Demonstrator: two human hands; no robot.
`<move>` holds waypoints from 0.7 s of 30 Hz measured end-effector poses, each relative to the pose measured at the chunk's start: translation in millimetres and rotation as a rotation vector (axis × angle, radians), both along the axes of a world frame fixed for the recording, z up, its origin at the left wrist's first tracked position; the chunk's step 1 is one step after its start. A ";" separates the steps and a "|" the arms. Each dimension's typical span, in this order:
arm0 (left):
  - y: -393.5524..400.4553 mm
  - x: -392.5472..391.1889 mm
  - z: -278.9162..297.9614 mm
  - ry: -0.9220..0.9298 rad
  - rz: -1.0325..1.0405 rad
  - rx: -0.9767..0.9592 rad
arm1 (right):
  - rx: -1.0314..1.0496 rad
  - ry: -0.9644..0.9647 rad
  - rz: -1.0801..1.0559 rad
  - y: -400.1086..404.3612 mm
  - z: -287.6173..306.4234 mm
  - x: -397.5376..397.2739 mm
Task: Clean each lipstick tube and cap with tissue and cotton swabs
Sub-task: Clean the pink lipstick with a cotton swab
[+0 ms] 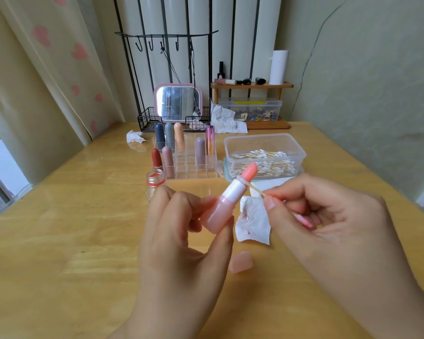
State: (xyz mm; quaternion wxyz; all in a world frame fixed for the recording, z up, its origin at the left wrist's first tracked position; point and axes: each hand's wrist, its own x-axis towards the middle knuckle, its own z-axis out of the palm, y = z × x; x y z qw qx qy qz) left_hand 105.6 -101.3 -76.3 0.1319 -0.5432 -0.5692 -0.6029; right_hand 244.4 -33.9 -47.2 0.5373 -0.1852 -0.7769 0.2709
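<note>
Soft even daylight, sheen along the left side of the table (59, 216), faint shadows, both hands (181, 241) slightly motion-blurred, wide-angle bending at edges

The tip of the cotton swab (254, 189) is hidden behind the collar of the lipstick (233, 192), so contact cannot be judged. The swab's rear end is covered by the fingers (271, 201) of the right hand (328, 216). The base of the lipstick is partly covered by the left hand (181, 223). Both forearms are cut off by the bottom edge. The body of the bottle (155, 178) is hidden behind the left hand. The cap (241, 262) on the table (59, 241) is blurred. The contents of the storage box (251, 109) by the table's far edge are too small to be identified.
</note>
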 end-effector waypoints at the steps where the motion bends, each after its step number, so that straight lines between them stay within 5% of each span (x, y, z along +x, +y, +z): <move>1: -0.2 -0.4 0.2 0.039 0.020 0.008 | 0.011 -0.022 0.007 -0.5 0.1 -0.3; 4: -0.3 -1.9 0.1 0.145 0.084 0.041 | 0.130 -0.137 -0.036 -3.9 0.5 -1.5; 10: -1.6 -1.2 1.8 0.265 0.158 0.058 | 0.040 -0.041 -0.014 -2.6 1.1 -0.2; 21: -0.9 -2.8 2.1 0.283 0.186 0.067 | 0.119 -0.116 -0.038 -3.8 0.3 -2.2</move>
